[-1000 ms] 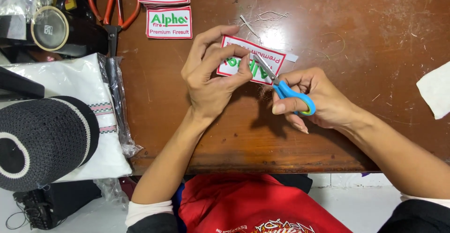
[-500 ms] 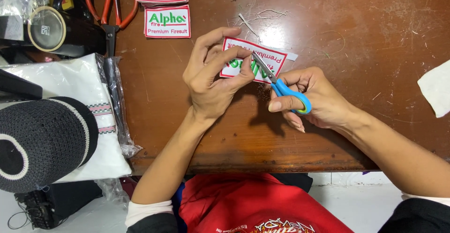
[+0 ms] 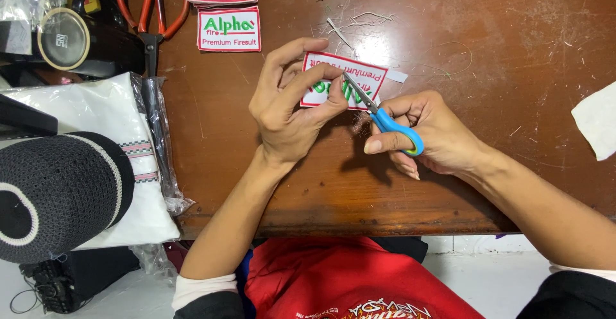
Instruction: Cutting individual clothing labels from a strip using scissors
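- Both forearms are bare from wrist to near the elbow; the left hand (image 3: 292,117) and right hand (image 3: 427,133) wear no gloves, rings or watch.
- At seven o'clock a white cuff (image 3: 205,287) edges a dark sleeve pushed up the left arm.
- At five o'clock the same dark sleeve (image 3: 577,296) with a white edge covers the right arm.
- At six o'clock sits a red garment (image 3: 346,280) with a pale printed design at its lower edge.

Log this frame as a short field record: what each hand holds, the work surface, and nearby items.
left hand: pinches a white embroidered patch with a red border
right hand: holds small blue-handled scissors, blades on the patch
surface: brown wooden table, loose thread scraps on it
nearby: two more patches, orange-handled scissors, black knit cap
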